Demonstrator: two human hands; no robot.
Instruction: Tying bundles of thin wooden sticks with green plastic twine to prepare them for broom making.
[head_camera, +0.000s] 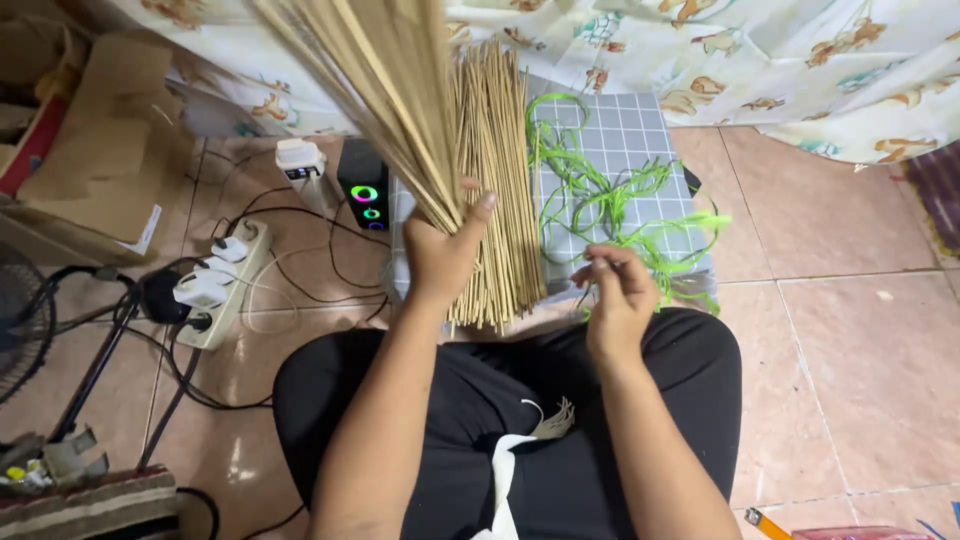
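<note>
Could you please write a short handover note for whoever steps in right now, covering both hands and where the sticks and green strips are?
Left hand: shut around a raised bundle of thin sticks, fanned out and blurred.
Right hand: fingers pinched on a thin dark piece, too small to identify, beside the green strips.
A flat pile of sticks lies on the grey gridded mat, with the green strips loose to its right.
Done: one bundle gathered in the hand.
Left: no strip is around the bundle; the pile is still loose.

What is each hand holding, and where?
The left hand grips a bundle of thin sticks at its lower end. The right hand pinches something thin; unclear what.
</note>
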